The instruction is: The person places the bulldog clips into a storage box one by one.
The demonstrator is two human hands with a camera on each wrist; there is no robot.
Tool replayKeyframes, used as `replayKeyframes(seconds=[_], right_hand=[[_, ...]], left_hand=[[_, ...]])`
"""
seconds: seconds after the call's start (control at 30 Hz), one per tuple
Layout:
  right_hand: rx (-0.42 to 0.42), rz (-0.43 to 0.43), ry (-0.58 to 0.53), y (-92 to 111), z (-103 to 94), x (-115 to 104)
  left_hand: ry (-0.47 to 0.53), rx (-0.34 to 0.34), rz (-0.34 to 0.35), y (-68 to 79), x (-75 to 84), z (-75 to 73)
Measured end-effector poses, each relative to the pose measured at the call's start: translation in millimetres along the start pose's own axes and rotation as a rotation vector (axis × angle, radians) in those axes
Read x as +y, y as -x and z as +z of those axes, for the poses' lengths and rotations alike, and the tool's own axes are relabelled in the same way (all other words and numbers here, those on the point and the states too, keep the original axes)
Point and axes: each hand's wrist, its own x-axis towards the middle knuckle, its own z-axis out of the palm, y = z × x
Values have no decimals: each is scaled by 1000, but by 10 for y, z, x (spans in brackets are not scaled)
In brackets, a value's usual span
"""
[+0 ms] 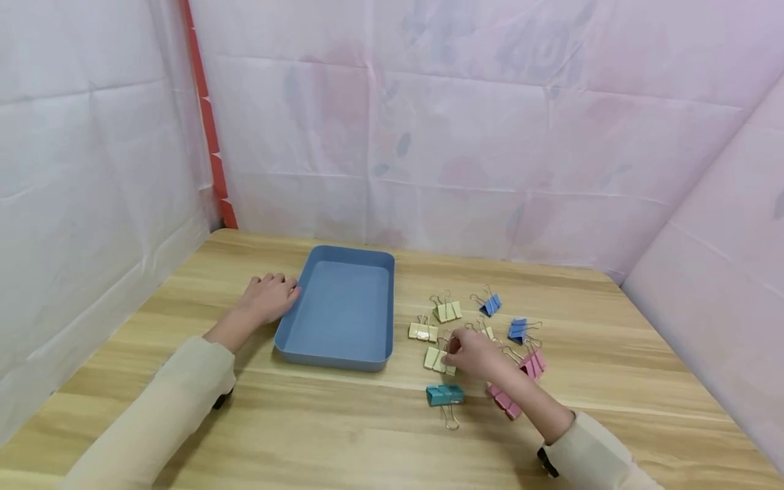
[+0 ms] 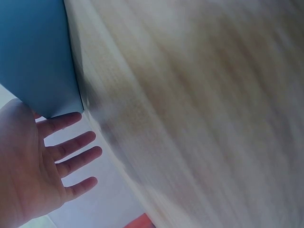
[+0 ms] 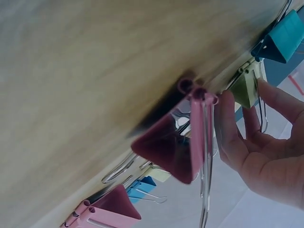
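Observation:
My left hand (image 1: 269, 299) lies at the left side of a blue rectangular tray (image 1: 333, 361). In the left wrist view its fingers (image 2: 76, 160) are nearly straight, the upper one touching the tray's wall. On the right, my right hand (image 1: 476, 352) pinches a pale yellow binder clip (image 1: 433, 358) between thumb and fingers. The right wrist view shows this yellow clip (image 3: 245, 89) low at the tabletop, partly covered by the fingertips. A teal binder clip (image 1: 445, 395) lies just nearer to me, and two pink binder clips (image 1: 533, 365) lie under and beside the right forearm.
More yellow clips (image 1: 448, 312) lie around the right hand, one partly hidden behind it. Two blue binder clips (image 1: 491, 305) are farther back on the right. White sheeting (image 1: 465, 136) stands behind the wooden table (image 1: 343, 435) and along both sides.

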Motion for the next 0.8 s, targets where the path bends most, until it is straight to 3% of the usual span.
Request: replayKeyframes(seconds=[0.27,0.8], right_hand=[[32,-23,-17,25,-42,-12],[48,-60,-55,61,-35,-27]], left_hand=[[-3,-12,1,-39,42,-64],[-6,-25,4,-11,45,-39]])
